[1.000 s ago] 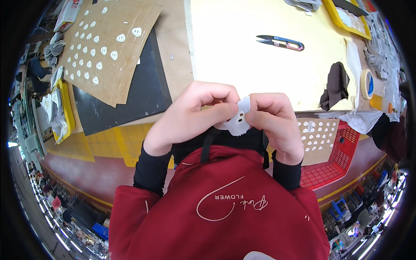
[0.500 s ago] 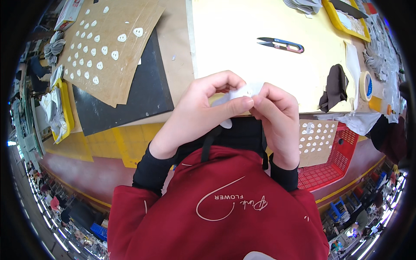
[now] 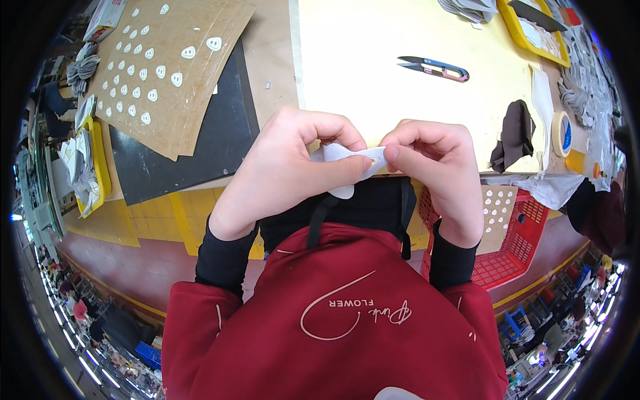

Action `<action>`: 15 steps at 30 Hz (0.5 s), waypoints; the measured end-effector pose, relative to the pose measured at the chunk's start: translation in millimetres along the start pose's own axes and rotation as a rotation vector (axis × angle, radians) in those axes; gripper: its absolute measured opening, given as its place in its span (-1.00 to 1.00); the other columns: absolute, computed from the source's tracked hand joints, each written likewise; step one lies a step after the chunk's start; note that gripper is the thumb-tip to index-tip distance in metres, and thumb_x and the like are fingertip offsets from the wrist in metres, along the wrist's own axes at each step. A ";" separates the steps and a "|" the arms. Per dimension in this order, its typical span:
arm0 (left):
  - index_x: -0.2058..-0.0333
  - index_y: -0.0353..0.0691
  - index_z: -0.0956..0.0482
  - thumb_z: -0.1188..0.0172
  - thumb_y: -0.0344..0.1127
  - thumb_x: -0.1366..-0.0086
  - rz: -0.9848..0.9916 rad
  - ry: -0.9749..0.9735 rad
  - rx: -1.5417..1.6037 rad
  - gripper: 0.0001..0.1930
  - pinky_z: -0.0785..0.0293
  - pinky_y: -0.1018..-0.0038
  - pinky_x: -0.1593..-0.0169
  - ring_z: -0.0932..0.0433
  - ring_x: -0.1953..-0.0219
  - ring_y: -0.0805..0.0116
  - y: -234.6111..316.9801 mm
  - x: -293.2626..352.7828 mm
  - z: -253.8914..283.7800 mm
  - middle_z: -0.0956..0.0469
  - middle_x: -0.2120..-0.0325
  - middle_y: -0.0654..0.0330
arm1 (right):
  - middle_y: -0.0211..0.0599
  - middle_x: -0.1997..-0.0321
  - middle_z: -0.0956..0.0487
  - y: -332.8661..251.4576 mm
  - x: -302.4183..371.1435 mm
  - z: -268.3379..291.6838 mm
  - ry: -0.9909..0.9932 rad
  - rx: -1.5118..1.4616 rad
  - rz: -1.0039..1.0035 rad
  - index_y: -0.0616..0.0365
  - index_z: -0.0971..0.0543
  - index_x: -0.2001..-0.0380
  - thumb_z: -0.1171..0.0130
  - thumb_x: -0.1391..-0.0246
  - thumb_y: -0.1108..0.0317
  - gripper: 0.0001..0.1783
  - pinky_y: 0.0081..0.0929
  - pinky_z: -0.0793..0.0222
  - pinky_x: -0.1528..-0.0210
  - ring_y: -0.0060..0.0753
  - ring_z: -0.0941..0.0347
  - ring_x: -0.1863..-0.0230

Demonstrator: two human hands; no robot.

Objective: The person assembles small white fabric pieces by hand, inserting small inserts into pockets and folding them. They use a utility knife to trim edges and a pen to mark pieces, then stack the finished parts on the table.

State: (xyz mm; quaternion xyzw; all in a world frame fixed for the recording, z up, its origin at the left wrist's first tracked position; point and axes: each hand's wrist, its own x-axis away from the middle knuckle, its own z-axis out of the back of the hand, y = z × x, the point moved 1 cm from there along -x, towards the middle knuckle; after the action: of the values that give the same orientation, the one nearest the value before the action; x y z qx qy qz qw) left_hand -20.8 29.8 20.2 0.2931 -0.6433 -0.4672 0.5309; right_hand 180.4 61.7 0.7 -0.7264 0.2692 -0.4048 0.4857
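A small piece of whitish cloth [image 3: 335, 154] is stretched between my hands just over the table's near edge. My left hand [image 3: 293, 163] is closed on it, thumb and forefinger pinching the middle, and a rounded end hangs below the fingers. With thumb and fingertips my right hand [image 3: 437, 163] pinches the cloth's right corner. A tiny yellowish spot shows at the left thumb tip; what it is I cannot make out. Thread snips [image 3: 435, 69] with a blue and pink handle lie on the pale yellow table sheet [image 3: 360, 60] beyond my hands.
At left, a brown board [image 3: 180, 87] with rows of white two-dotted shapes overlaps a black mat [image 3: 180, 170]. Dark brown cloth [image 3: 513, 137] and a tape roll [image 3: 561, 132] lie at right. Yellow trays [image 3: 103, 167] hold cloth pieces. A red basket [image 3: 513, 257] stands below the table's right side.
My hands have moved apart, the left toward the left and the right toward the right. More of the whitish cloth now shows between them.
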 end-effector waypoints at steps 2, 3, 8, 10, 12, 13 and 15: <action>0.43 -0.34 -0.62 -0.28 -0.49 -0.14 -0.011 -0.001 -0.020 -0.96 -0.37 0.67 0.31 -0.47 0.43 0.66 -1.7 -0.3 0.5 -0.59 0.52 0.32 | -0.45 0.46 -0.62 -0.5 -0.6 0.9 -0.002 0.021 -0.050 0.34 -0.66 0.32 -0.23 -0.11 0.54 -0.91 -0.84 -0.37 0.38 -0.82 -0.45 0.46; 0.43 -0.34 -0.62 -0.29 -0.49 -0.13 -0.019 -0.002 -0.028 -0.95 -0.37 0.67 0.30 -0.47 0.42 0.66 -3.2 -0.4 1.3 -0.59 0.52 0.31 | -0.46 0.47 -0.62 -1.3 -0.8 0.5 -0.010 0.023 -0.060 0.33 -0.66 0.32 -0.23 -0.11 0.54 -0.91 -0.84 -0.37 0.38 -0.83 -0.45 0.46; 0.43 -0.34 -0.62 -0.29 -0.48 -0.12 -0.022 -0.013 -0.019 -0.94 -0.36 0.66 0.28 -0.47 0.40 0.65 -6.4 -0.1 3.3 -0.60 0.52 0.30 | -0.52 0.48 -0.60 2.7 -1.6 -2.0 -0.055 -0.017 -0.090 0.32 -0.66 0.33 -0.23 -0.11 0.53 -0.91 -0.87 -0.31 0.43 -0.88 -0.41 0.48; 0.43 -0.34 -0.62 -0.30 -0.49 -0.12 -0.033 -0.007 -0.042 -0.94 -0.36 0.66 0.29 -0.47 0.41 0.65 -7.1 0.0 2.5 -0.60 0.52 0.31 | -0.54 0.50 -0.54 -1.9 -1.4 -3.6 -0.041 -0.011 -0.143 0.32 -0.62 0.39 -0.21 -0.06 0.61 -0.96 -0.83 -0.28 0.42 -0.85 -0.38 0.48; 0.43 -0.34 -0.62 -0.30 -0.50 -0.13 -0.005 -0.008 -0.013 -0.95 -0.37 0.67 0.30 -0.47 0.42 0.65 -7.0 0.3 0.2 -0.60 0.52 0.30 | -0.56 0.51 -0.50 -2.7 -1.5 -4.6 -0.032 -0.004 -0.158 0.30 -0.59 0.44 -0.19 -0.03 0.65 -0.94 -0.83 -0.23 0.43 -0.85 -0.34 0.49; 0.43 -0.34 -0.62 -0.30 -0.50 -0.13 0.009 -0.009 0.001 -0.95 -0.37 0.67 0.31 -0.47 0.43 0.65 -7.1 0.4 -0.8 -0.60 0.52 0.30 | -0.58 0.52 -0.49 -1.7 -1.4 -5.3 -0.030 0.001 -0.147 0.28 -0.58 0.47 -0.19 -0.02 0.66 -0.93 -0.84 -0.20 0.45 -0.87 -0.32 0.50; 0.43 -0.35 -0.62 -0.30 -0.51 -0.13 0.007 0.004 -0.011 -0.96 -0.38 0.67 0.31 -0.48 0.43 0.65 -8.2 -0.1 -2.1 -0.60 0.52 0.31 | -0.61 0.53 -0.47 -0.4 0.0 -7.7 -0.004 0.051 -0.120 0.26 -0.55 0.51 -0.19 -0.01 0.66 -0.90 -0.85 -0.16 0.47 -0.89 -0.29 0.52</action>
State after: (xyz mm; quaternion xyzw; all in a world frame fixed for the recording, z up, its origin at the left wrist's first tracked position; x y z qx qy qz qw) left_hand -19.7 26.1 12.7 0.2890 -0.6407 -0.4682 0.5355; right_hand 173.8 58.2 2.6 -0.7294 0.2138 -0.4383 0.4797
